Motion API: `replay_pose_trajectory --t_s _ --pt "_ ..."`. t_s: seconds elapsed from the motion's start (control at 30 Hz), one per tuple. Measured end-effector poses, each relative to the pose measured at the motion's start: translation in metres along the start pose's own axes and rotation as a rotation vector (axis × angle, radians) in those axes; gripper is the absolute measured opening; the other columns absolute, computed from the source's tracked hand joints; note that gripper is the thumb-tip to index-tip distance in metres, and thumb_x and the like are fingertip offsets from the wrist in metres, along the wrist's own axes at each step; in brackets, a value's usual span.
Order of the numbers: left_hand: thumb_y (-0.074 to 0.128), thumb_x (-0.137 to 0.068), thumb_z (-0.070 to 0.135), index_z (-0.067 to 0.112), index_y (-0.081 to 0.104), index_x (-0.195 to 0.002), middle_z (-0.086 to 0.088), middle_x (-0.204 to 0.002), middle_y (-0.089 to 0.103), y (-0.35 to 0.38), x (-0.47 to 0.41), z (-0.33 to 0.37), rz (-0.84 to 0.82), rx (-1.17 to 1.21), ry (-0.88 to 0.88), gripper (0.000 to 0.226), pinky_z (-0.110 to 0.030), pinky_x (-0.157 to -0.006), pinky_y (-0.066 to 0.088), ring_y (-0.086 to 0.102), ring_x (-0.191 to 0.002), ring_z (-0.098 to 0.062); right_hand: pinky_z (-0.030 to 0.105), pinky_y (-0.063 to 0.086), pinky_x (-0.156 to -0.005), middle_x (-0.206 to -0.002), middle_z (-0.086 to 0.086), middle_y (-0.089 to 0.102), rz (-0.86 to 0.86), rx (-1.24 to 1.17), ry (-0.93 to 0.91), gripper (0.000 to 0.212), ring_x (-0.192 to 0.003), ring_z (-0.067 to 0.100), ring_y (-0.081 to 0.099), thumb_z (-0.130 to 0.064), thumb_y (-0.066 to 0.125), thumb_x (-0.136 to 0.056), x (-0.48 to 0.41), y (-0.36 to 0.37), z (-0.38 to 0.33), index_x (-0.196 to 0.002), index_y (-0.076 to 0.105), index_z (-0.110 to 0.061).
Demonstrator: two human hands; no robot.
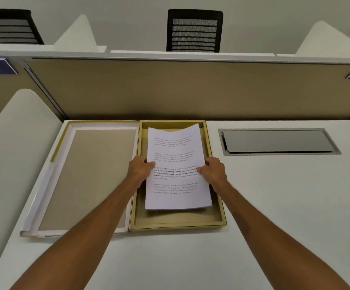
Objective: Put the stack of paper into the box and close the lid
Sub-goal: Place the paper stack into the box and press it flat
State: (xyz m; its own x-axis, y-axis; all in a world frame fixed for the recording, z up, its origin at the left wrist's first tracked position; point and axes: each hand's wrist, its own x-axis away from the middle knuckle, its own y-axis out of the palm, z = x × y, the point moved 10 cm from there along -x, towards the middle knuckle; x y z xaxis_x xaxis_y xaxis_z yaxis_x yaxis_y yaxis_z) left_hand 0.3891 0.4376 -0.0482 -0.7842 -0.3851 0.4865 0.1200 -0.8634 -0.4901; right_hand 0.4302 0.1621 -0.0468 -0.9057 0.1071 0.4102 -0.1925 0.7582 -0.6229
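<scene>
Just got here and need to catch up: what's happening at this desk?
A person is lowering a stack of paper into an open box on the desk. The left hand grips the stack's left edge and the right hand its right edge. The stack is over the box, its far end curling upward, not yet lying flat. The lid lies open, flat to the left of the box, still to be closed.

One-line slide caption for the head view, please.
Both hands, left and right, lower the stack of paper into the open box; lid lies alongside.
</scene>
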Motion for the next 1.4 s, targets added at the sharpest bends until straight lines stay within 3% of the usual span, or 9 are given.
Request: replay_pose_trajectory --t_s 0.2,0.37,0.5,0.67,0.83,1.07,1.27,1.37,1.4 --pt "0.062 -0.092 0.028 0.008 0.065 -0.104 -0.012 -0.11 0.071 -0.003 -0.006 0.002 0.1 -0.193 0.005 0.024 -0.046 -0.079 0.061 0.071 -0.089 -0.029 0.038 0.056 -0.079 -0.12 0.008 0.069 0.006 0.132 0.031 0.03 -0.099 0.028 0.068 -0.026 0.062 -0.094 -0.002 0.003 -0.003 -0.12 0.063 -0.013" --pt "0.062 -0.093 0.03 0.003 0.062 -0.114 -0.015 -0.115 0.068 -0.004 0.01 0.016 0.171 -0.33 0.015 0.035 -0.041 -0.078 0.059 0.069 -0.097 -0.034 0.033 0.047 -0.074 -0.12 0.01 0.067 -0.01 0.206 0.045 0.03 -0.098 0.028 0.066 -0.025 0.061 -0.095 0.003 0.004 -0.009 -0.12 0.06 -0.008" --pt "0.061 -0.093 0.029 0.002 0.062 -0.112 -0.014 -0.113 0.068 0.005 0.013 0.021 0.129 -0.323 0.034 0.034 -0.034 -0.068 0.052 0.067 -0.095 -0.031 0.038 0.05 -0.083 -0.107 0.006 0.064 -0.01 0.177 0.056 0.014 -0.094 0.027 0.063 -0.021 0.062 -0.092 0.011 0.007 -0.013 -0.1 0.055 -0.011" --pt "0.06 -0.092 0.024 0.01 0.053 -0.09 -0.005 -0.088 0.06 0.014 0.012 0.019 0.031 -0.231 0.047 0.016 -0.035 -0.071 0.055 0.057 -0.074 -0.021 0.023 0.042 -0.051 -0.092 0.003 0.062 -0.009 0.031 0.036 0.007 -0.061 0.009 0.05 -0.015 0.059 -0.092 0.015 0.013 -0.018 -0.092 0.054 -0.01" --pt "0.06 -0.089 0.023 0.013 0.056 -0.089 0.008 -0.068 0.051 0.015 0.014 0.016 0.018 -0.169 0.032 0.011 -0.029 -0.065 0.051 0.051 -0.06 -0.01 0.02 0.037 -0.046 -0.101 0.007 0.07 -0.015 -0.097 0.06 0.024 -0.063 0.009 0.053 -0.02 0.059 -0.089 0.016 0.017 -0.017 -0.105 0.064 -0.003" --pt "0.062 -0.084 0.021 0.014 0.062 -0.086 0.001 -0.077 0.064 0.017 0.02 0.019 -0.003 -0.086 0.046 0.008 -0.032 -0.066 0.052 0.061 -0.07 -0.019 0.019 0.04 -0.048 -0.092 -0.003 0.061 -0.048 -0.194 0.025 0.009 -0.065 0.002 0.052 -0.017 0.059 -0.091 0.018 0.017 -0.018 -0.099 0.057 -0.017" --pt "0.064 -0.087 0.015 0.027 0.051 -0.074 0.012 -0.076 0.057 0.015 0.028 0.019 -0.033 0.072 0.084 0.023 -0.023 -0.06 0.047 0.055 -0.065 -0.006 0.018 0.038 -0.05 -0.095 -0.005 0.064 -0.053 -0.266 0.023 0.015 -0.066 -0.001 0.049 -0.017 0.062 -0.09 0.016 0.018 -0.015 -0.104 0.056 -0.016" --pt "0.066 -0.088 0.016 0.022 0.052 -0.096 0.009 -0.096 0.06 0.016 0.034 0.019 -0.088 0.124 0.097 0.017 -0.023 -0.063 0.047 0.059 -0.079 -0.009 0.015 0.039 -0.051 -0.113 0.0 0.067 -0.054 -0.214 -0.008 0.032 -0.071 0.001 0.054 -0.021 0.066 -0.088 0.016 0.024 -0.016 -0.118 0.059 -0.01" --pt "0.069 -0.087 0.019 0.02 0.051 -0.111 0.006 -0.108 0.062 0.018 0.032 0.015 -0.113 0.124 0.097 0.03 -0.026 -0.069 0.047 0.061 -0.09 -0.013 0.015 0.042 -0.053 -0.116 0.0 0.066 -0.055 -0.193 -0.011 0.039 -0.077 0.006 0.058 -0.024 0.066 -0.089 0.016 0.025 -0.015 -0.124 0.057 -0.009"
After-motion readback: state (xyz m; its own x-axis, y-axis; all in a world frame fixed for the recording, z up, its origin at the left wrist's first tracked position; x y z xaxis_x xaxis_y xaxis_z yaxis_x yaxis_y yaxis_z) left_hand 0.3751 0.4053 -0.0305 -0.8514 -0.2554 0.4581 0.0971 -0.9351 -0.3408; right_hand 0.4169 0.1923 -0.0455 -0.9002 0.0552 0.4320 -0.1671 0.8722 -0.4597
